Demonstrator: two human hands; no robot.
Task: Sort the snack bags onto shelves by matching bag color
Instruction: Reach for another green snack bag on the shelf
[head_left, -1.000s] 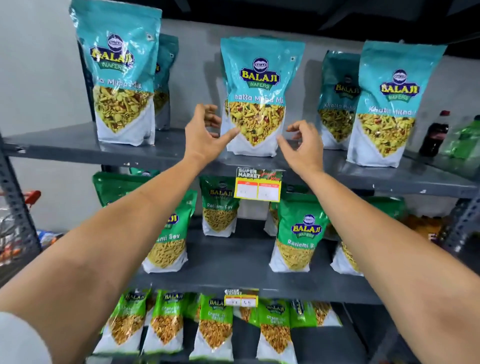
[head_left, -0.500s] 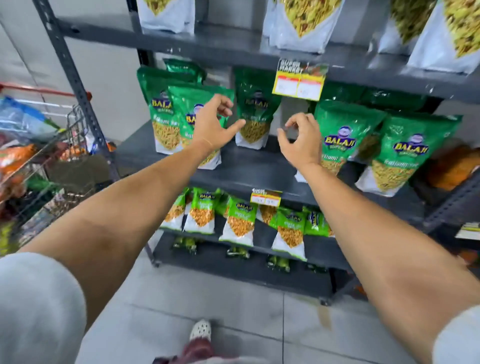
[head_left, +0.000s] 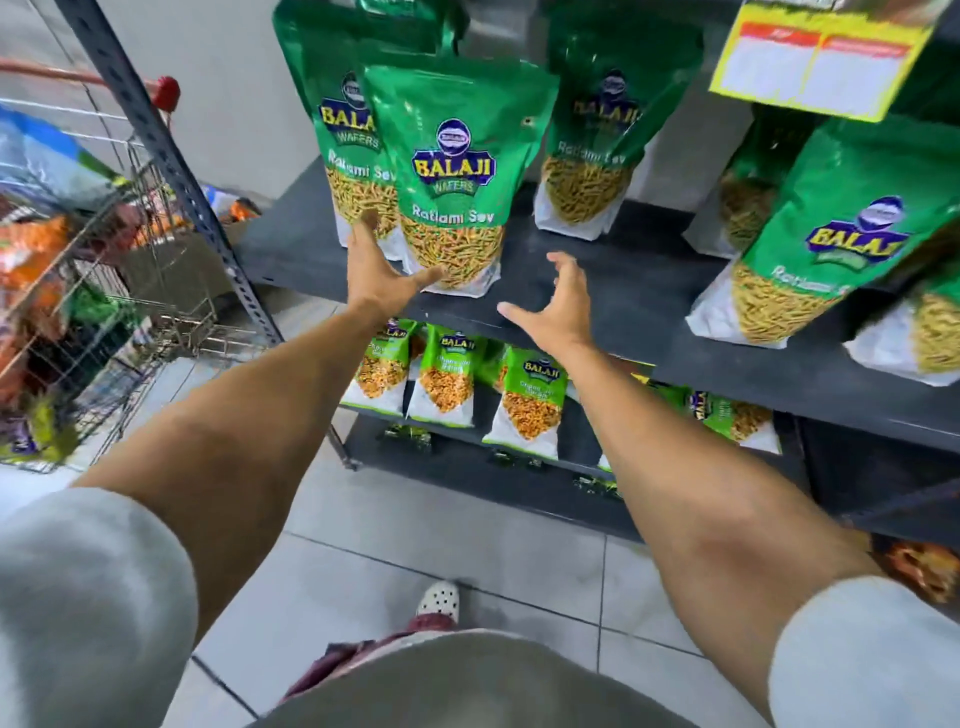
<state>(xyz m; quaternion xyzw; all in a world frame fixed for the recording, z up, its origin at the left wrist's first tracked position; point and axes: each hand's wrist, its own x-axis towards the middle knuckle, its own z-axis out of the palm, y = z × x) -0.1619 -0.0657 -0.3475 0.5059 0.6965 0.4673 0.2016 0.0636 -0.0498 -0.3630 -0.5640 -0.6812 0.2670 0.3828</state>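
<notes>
Grey shelf (head_left: 597, 291) stocked with green bags. Left hand (head_left: 376, 275) spread wide against front green bag (head_left: 452, 171); right hand (head_left: 563, 306) wide, empty, just right of it. Risk: one-sided push toppling bag backward.

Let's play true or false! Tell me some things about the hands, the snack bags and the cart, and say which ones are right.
1. The front Ratlami Sev bag is green. True.
2. The left hand touches the bottom of that bag. True.
3. The right hand is holding a bag. False: it is open and empty, spread in front of the shelf.
4. The shopping cart is empty. False: colourful packets lie inside it.
5. Smaller green bags stand on the shelf below. True.
6. The bags on this shelf are lying flat. False: they stand upright.
</notes>
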